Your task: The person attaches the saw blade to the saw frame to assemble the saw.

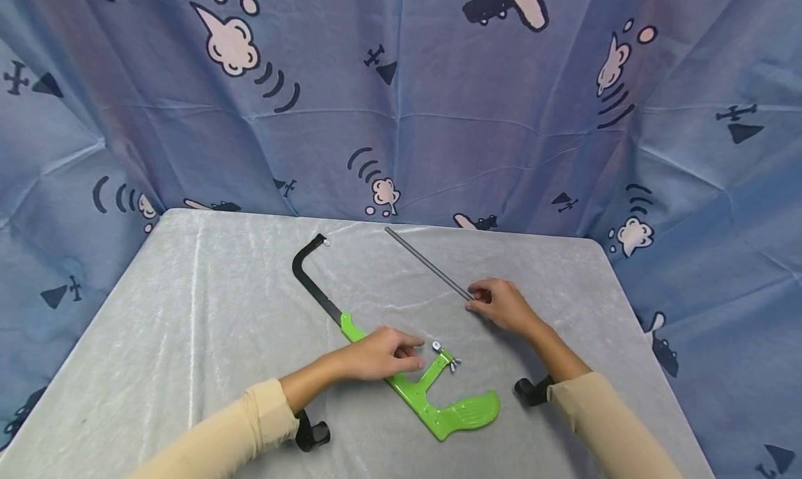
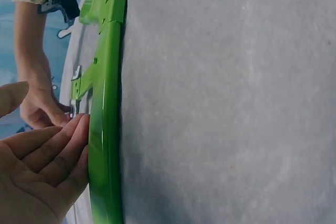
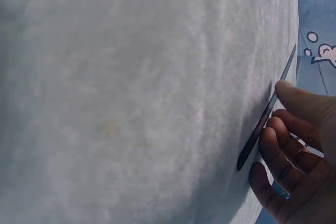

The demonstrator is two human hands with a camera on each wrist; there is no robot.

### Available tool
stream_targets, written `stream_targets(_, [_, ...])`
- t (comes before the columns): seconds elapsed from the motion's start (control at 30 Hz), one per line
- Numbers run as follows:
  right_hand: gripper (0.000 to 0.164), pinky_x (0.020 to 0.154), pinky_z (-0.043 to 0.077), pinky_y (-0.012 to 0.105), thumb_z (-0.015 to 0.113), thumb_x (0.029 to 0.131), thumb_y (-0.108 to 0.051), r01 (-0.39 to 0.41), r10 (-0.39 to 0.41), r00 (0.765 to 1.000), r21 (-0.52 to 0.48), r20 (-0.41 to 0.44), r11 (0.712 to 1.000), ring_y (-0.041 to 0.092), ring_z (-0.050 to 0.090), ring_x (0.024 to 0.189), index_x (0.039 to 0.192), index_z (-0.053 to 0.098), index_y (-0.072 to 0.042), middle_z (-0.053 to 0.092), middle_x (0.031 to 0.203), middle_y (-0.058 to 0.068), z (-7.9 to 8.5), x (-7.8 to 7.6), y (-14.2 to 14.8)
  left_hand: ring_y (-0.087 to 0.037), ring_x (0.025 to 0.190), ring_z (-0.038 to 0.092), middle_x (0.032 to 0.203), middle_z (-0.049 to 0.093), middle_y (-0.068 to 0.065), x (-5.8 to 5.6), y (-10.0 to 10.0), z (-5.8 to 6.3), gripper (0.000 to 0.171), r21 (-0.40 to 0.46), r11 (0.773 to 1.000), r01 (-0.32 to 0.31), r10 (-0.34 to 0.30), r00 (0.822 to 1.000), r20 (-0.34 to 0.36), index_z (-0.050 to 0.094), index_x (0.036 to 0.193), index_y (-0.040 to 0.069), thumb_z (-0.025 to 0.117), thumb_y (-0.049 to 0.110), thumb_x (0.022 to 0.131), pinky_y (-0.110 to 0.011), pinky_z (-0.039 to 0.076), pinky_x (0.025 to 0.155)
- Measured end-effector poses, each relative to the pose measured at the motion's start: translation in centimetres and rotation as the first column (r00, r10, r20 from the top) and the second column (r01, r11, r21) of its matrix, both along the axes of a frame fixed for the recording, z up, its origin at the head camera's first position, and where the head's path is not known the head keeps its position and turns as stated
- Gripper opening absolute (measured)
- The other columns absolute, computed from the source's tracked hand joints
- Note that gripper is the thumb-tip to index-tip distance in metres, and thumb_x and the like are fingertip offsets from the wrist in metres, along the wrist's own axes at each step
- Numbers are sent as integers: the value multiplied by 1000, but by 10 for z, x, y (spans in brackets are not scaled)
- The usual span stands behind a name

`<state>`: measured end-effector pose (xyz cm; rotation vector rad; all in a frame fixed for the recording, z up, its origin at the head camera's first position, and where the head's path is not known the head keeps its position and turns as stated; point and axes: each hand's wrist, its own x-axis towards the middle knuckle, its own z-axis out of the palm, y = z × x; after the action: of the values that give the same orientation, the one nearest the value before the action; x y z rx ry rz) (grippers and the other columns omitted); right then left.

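Observation:
A hacksaw frame with a bright green handle (image 1: 466,413) and a black bow (image 1: 301,263) lies aslant on the table. My left hand (image 1: 379,354) is over its green middle bar (image 2: 105,129); in the left wrist view the fingers extend up to the bar, with the thumb apart. A metal clamp with a wing nut (image 1: 454,365) sits on the frame's short arm, just right of that hand. Between thumb and fingers, my right hand (image 1: 501,305) pinches the near end of a thin grey metal rod (image 1: 426,260), which points away to the upper left.
The table (image 1: 238,312) has a pale, velvety cover. Behind it hangs a blue curtain (image 1: 438,152) printed with planes and clouds. Black wrist mounts (image 1: 311,434) are on both forearms.

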<state>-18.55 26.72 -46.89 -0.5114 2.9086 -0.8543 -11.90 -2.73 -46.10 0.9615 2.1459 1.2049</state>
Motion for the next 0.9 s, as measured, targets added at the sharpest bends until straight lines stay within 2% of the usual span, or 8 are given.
stream_targets(0.3, [20,70,47,36,76,82,0,-6,6,1000,14,-5,1000,17,58,78,101,73,4,67,86,6,1,-1,-1,-3,90,65,101,73,-8,3,12,-2,48,-12,1000,12,-11,998,54,56,131,-11,68,15,93,-17,51,79])
stream_targets(0.53, [19,69,47,35,76,82,1,-11,12,1000,19,-10,1000,17,58,76,100,73,3,66,85,6,0,-2,-1,0,88,64,98,74,-6,5,17,-1,47,-29,1000,3,-1,998,58,58,130,-10,70,14,91,-16,50,79])
stream_targets(0.9, [16,69,46,34,75,81,3,7,-7,1000,9,10,1000,17,57,76,97,71,2,64,83,4,-2,-5,-2,1,84,64,95,74,-7,7,21,-2,47,2,1000,-2,1,999,51,58,129,-12,70,11,90,-15,50,75])
